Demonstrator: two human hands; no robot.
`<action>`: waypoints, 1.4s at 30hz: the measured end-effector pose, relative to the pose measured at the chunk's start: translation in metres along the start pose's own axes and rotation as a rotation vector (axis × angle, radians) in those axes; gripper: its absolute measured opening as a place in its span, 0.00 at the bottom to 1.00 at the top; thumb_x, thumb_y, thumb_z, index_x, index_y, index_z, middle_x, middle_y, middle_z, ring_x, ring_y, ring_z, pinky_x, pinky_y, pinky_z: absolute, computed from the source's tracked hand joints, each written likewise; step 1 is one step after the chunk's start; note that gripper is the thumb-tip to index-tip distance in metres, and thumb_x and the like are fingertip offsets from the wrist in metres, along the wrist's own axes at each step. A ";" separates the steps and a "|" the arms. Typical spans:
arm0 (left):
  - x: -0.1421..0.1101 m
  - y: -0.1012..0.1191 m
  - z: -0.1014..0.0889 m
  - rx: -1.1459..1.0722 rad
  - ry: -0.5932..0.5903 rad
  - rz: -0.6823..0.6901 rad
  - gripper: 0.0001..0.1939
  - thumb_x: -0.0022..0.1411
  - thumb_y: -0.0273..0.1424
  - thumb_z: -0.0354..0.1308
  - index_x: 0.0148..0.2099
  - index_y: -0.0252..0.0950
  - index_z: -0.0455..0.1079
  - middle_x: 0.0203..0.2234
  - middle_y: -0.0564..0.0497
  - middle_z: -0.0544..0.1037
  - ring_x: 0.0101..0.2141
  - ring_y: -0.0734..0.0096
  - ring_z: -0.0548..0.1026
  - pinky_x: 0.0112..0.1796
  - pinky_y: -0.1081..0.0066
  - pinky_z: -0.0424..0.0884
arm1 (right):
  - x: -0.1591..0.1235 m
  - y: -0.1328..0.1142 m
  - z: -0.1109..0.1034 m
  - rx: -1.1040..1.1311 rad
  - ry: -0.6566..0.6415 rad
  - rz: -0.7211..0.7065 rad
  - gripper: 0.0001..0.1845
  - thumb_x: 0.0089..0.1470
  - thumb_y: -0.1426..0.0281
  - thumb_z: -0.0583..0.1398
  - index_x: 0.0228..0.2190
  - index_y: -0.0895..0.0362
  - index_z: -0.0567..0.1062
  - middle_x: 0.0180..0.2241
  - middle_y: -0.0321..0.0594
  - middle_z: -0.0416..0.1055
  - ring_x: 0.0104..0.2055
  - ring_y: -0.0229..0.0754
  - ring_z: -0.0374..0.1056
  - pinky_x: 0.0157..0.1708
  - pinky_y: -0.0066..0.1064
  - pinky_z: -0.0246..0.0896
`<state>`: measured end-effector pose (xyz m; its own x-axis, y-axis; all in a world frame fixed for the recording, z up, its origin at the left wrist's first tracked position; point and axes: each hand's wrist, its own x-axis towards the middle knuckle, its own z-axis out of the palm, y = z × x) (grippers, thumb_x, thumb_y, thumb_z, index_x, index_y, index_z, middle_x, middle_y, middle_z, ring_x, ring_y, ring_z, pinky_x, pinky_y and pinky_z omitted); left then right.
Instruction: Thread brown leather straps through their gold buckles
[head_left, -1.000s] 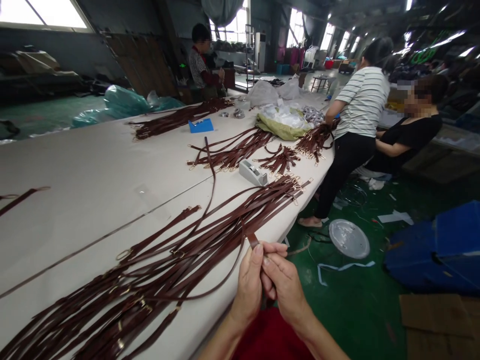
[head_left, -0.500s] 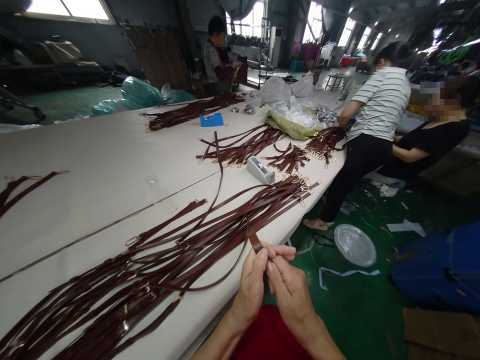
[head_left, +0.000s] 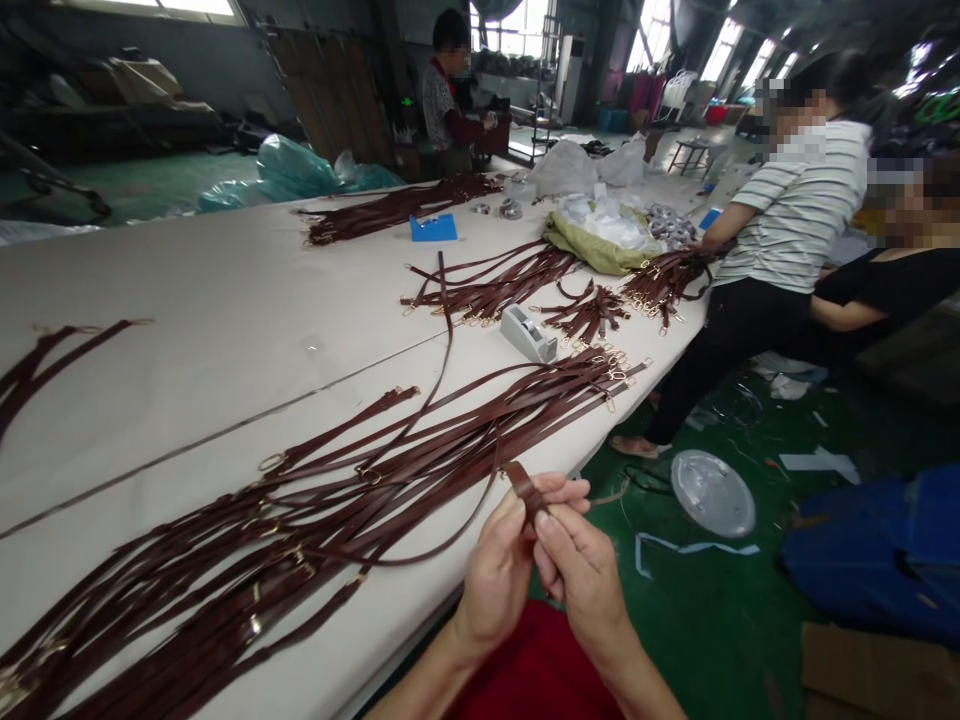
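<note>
Between my two hands, just off the table's front edge, is a brown leather strap (head_left: 523, 484) bent over at its end. My left hand (head_left: 496, 560) pinches it from the left, thumb on top. My right hand (head_left: 581, 560) grips the same piece from the right, its thumb pressed close to the left thumb. The fingers cover part of the strap. To the left a large pile of brown leather straps (head_left: 420, 470) with gold-coloured metal clasps lies along the white table (head_left: 187, 310).
A grey tape dispenser (head_left: 529, 334) and a blue dispenser (head_left: 433, 228) stand on the table. Beyond lie more strap bundles (head_left: 510, 283) and a green sack (head_left: 596, 250). One person (head_left: 795, 210) leans at the table's right side; a round metal stool (head_left: 712, 492) stands on the floor.
More of the strap's bent end shows above my thumbs, and my hands have shifted slightly. The view has turned a little left, and the person in stripes leans differently.
</note>
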<state>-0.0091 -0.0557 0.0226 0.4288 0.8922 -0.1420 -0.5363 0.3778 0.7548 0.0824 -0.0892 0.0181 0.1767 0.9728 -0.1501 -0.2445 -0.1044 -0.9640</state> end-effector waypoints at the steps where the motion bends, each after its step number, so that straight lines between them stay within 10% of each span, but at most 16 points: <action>1: 0.001 0.001 0.000 -0.049 0.001 -0.003 0.21 0.69 0.37 0.48 0.54 0.32 0.75 0.48 0.39 0.81 0.49 0.53 0.78 0.52 0.57 0.75 | 0.001 -0.002 0.000 -0.029 0.001 -0.008 0.27 0.61 0.50 0.58 0.20 0.56 0.65 0.14 0.29 0.55 0.17 0.30 0.49 0.17 0.27 0.42; 14: -0.004 0.009 0.004 -0.032 0.130 -0.057 0.19 0.60 0.37 0.52 0.46 0.33 0.78 0.41 0.40 0.83 0.42 0.52 0.79 0.42 0.60 0.75 | -0.002 0.003 -0.002 -0.221 -0.098 -0.053 0.23 0.65 0.53 0.53 0.26 0.56 0.69 0.17 0.28 0.54 0.19 0.32 0.49 0.20 0.29 0.45; 19: -0.016 0.017 -0.027 0.498 0.052 -0.140 0.20 0.68 0.44 0.51 0.39 0.34 0.77 0.34 0.44 0.81 0.35 0.60 0.76 0.39 0.64 0.71 | 0.005 -0.011 -0.034 -0.317 -0.216 0.033 0.23 0.66 0.53 0.53 0.28 0.56 0.72 0.16 0.28 0.55 0.19 0.33 0.50 0.21 0.30 0.43; 23: -0.019 0.039 -0.046 1.076 0.108 0.282 0.10 0.68 0.37 0.56 0.38 0.38 0.74 0.33 0.49 0.77 0.37 0.63 0.74 0.42 0.66 0.68 | 0.004 -0.032 -0.052 -0.481 -0.379 0.010 0.21 0.67 0.56 0.52 0.28 0.56 0.72 0.18 0.28 0.57 0.21 0.34 0.53 0.24 0.30 0.45; 25: -0.016 0.050 -0.047 1.263 -0.057 0.425 0.09 0.68 0.33 0.55 0.48 0.41 0.74 0.45 0.47 0.79 0.50 0.58 0.73 0.57 0.60 0.61 | 0.001 -0.039 -0.053 -0.564 -0.462 -0.037 0.21 0.68 0.59 0.51 0.26 0.55 0.69 0.21 0.29 0.57 0.23 0.34 0.54 0.27 0.30 0.47; 27: -0.012 0.060 -0.045 1.342 -0.344 0.318 0.12 0.70 0.32 0.51 0.51 0.42 0.73 0.48 0.48 0.79 0.55 0.57 0.71 0.65 0.54 0.48 | -0.003 -0.040 -0.052 -0.647 -0.512 -0.068 0.22 0.68 0.60 0.51 0.23 0.55 0.63 0.22 0.29 0.57 0.25 0.34 0.53 0.29 0.31 0.46; 30: -0.010 0.066 -0.046 1.245 -0.581 0.022 0.14 0.72 0.36 0.47 0.45 0.39 0.73 0.39 0.48 0.79 0.43 0.63 0.75 0.56 0.62 0.62 | -0.012 -0.037 -0.053 -0.778 -0.572 -0.071 0.21 0.69 0.62 0.49 0.23 0.54 0.59 0.23 0.29 0.55 0.25 0.34 0.51 0.29 0.32 0.45; 34: -0.021 0.055 -0.055 1.139 -0.618 -0.175 0.11 0.70 0.37 0.52 0.40 0.38 0.73 0.33 0.50 0.77 0.33 0.68 0.73 0.37 0.72 0.67 | -0.026 -0.031 -0.058 -0.990 -0.709 -0.057 0.20 0.70 0.63 0.47 0.26 0.54 0.64 0.24 0.32 0.62 0.26 0.36 0.54 0.30 0.34 0.44; 42: -0.046 0.019 -0.066 0.919 -0.604 -0.386 0.09 0.67 0.33 0.56 0.40 0.37 0.77 0.32 0.50 0.83 0.33 0.69 0.77 0.37 0.75 0.70 | -0.054 -0.022 -0.062 -1.266 -0.805 -0.168 0.17 0.69 0.67 0.49 0.31 0.57 0.71 0.28 0.38 0.75 0.25 0.38 0.60 0.29 0.37 0.41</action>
<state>-0.0876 -0.0735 0.0013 0.8580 0.4003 -0.3220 0.3278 0.0560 0.9431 0.1378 -0.1524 0.0342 -0.5393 0.7976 -0.2701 0.7583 0.3204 -0.5677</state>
